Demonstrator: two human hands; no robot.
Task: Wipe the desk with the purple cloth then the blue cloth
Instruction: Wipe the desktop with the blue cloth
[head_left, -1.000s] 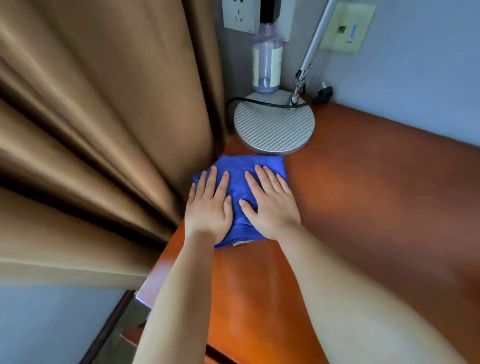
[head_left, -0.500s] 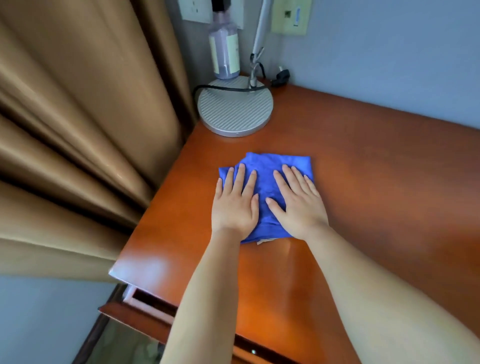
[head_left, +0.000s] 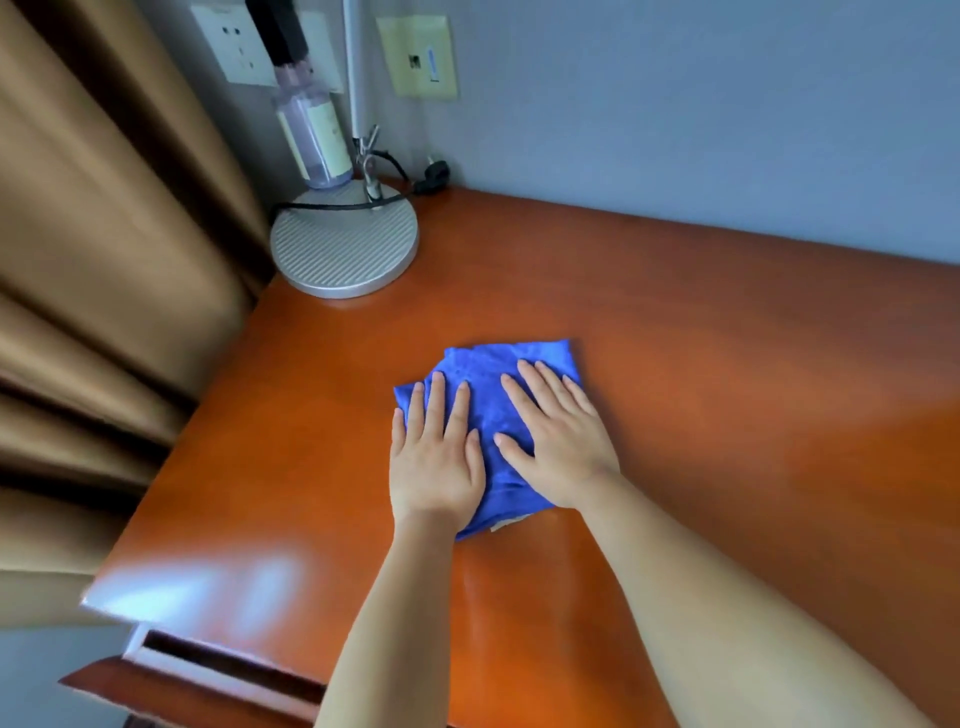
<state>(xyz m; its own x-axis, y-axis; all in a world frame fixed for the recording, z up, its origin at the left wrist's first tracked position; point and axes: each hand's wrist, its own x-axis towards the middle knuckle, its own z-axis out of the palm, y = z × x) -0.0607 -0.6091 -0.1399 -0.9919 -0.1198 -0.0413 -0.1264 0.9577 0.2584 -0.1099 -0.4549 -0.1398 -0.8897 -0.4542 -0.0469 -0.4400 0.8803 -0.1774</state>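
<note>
Under both flat palms, the blue cloth (head_left: 496, 384) looks soft and matt, a nubbly microfibre. Around it the desk (head_left: 727, 364) is glossy orange-brown wood, mirroring window light near its front corner. Beyond the fingertips, a ribbed, brushed-metal lamp base (head_left: 343, 244) and clear plastic bottle (head_left: 314, 135); heavy satin-sheen curtain (head_left: 104, 234) alongside.

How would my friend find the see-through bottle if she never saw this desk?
Start at the orange-brown desk and go to its far left corner by the brown curtain. A round ribbed silver lamp base sits there. The bottle stands on its back edge: the only clear, tall thing, with a pale label.
</note>
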